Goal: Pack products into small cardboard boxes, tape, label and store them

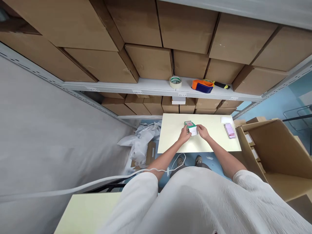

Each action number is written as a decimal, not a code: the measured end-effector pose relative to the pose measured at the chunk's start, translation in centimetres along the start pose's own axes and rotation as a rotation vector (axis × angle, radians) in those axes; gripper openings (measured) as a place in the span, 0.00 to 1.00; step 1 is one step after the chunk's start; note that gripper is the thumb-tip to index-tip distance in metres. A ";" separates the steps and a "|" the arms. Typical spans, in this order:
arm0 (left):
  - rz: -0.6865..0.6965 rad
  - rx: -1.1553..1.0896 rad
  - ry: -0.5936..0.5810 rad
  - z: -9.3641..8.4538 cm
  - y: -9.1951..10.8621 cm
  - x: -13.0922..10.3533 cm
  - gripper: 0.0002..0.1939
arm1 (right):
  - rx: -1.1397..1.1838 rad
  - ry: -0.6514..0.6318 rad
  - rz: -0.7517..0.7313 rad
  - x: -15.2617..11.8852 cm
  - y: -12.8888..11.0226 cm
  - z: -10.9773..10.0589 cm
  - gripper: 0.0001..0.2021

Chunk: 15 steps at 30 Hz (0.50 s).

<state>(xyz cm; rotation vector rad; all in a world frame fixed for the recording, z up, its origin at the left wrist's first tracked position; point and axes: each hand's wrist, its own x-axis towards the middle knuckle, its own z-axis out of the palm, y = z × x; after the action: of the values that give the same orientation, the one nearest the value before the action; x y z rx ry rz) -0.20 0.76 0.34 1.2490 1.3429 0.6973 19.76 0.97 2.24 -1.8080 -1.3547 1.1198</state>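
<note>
Over the middle of the pale yellow table [170, 139], my left hand [185, 135] is closed around the left side of a small green box [192, 126] with a pinkish picture on top. A white card-like piece [194, 131] sits against the near side of the box; whether it is part of the box I cannot tell. My right hand [202, 132] pinches the right edge of this white piece with its fingertips.
A tape roll [175, 82], an orange-and-blue tape dispenser [202, 86] and a yellow-and-black cutter [221, 85] lie on the shelf ahead. Purple packets [230, 130] lie at the table's right. An open carton [280, 152] stands beside it; a white cable [97, 182] crosses at left.
</note>
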 end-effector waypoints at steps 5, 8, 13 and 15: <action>0.008 0.025 0.019 -0.6 1.4 -0.6 0.46 | 0.006 -0.015 -0.047 0.1 -1.7 -0.3 0.20; -0.001 0.028 0.020 -0.9 1.6 -0.7 0.46 | 0.031 -0.031 -0.040 0.1 -2.0 0.0 0.21; 0.033 0.032 0.039 -1.1 1.4 -0.2 0.44 | 0.045 -0.025 -0.050 0.3 -2.2 0.0 0.19; 0.057 0.039 0.047 -1.3 1.2 0.0 0.43 | 0.049 -0.029 -0.055 0.3 -2.3 0.0 0.18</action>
<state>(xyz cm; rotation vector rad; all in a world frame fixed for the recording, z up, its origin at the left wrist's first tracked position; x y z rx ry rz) -1.10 1.42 1.76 1.3136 1.3696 0.7471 18.77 1.96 4.10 -1.7158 -1.3738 1.1442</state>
